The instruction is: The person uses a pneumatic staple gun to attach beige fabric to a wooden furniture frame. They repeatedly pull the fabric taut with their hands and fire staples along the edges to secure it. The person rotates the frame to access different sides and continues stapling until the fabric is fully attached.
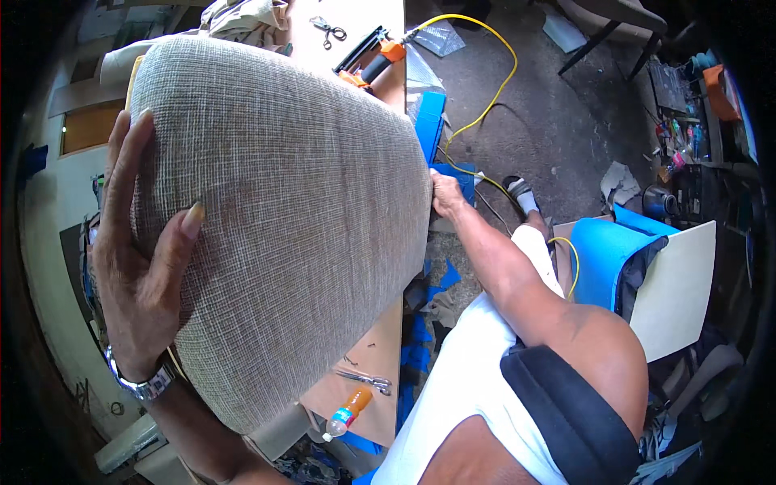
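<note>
A large upholstered seat cushion [283, 186], covered in grey-beige woven fabric, is held tilted up over the workbench [376, 343]. My left hand [145, 242], with a metal watch at the wrist, grips its left edge. The thumb presses on the fabric face and the fingers lie along the side. On the opposite edge, my right hand [447, 194] is closed around the cushion's rim, its fingertips hidden behind it. A strip of pale board shows at the upper left edge. The cushion's underside is out of sight.
On the bench lie an orange-and-black nail gun [380, 61] with a yellow air hose [513, 73], black-handled scissors [328, 32], metal scissors [368, 380] and a bottle of orange drink [349, 411]. Blue foam [602, 255] and a pale panel [675, 291] stand at the right. Blue scraps litter the floor.
</note>
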A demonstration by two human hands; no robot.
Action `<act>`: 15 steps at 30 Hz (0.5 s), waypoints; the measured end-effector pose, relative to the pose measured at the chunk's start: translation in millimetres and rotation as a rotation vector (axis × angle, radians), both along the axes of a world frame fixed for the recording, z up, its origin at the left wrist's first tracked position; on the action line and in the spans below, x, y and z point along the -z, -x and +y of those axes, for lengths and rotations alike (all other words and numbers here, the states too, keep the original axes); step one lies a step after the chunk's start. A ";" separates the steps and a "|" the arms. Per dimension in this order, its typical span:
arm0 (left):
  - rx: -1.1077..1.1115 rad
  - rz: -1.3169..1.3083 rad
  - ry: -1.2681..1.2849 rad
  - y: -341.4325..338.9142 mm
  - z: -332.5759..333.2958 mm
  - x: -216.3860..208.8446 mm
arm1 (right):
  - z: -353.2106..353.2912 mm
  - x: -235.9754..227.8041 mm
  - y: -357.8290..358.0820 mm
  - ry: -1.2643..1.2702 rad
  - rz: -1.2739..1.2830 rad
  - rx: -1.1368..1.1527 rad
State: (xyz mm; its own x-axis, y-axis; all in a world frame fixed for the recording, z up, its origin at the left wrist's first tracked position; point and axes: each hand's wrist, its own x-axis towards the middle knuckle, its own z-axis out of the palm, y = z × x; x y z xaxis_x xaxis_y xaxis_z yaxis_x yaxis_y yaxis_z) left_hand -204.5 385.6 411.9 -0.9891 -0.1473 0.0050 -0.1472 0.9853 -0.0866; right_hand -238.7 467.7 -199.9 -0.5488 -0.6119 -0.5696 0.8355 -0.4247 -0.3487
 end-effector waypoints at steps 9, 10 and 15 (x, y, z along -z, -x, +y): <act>0.031 0.047 -0.046 -29.7 4.7 -0.9 | 10.3 -3.5 -11.3 0.112 -0.174 -0.074; 0.038 0.043 -0.050 -31.6 8.0 -0.5 | 10.7 -7.5 -6.2 0.175 -0.280 -0.090; 0.174 -0.056 0.082 -20.7 -10.5 1.7 | -0.8 -51.9 12.0 0.030 -0.109 -0.058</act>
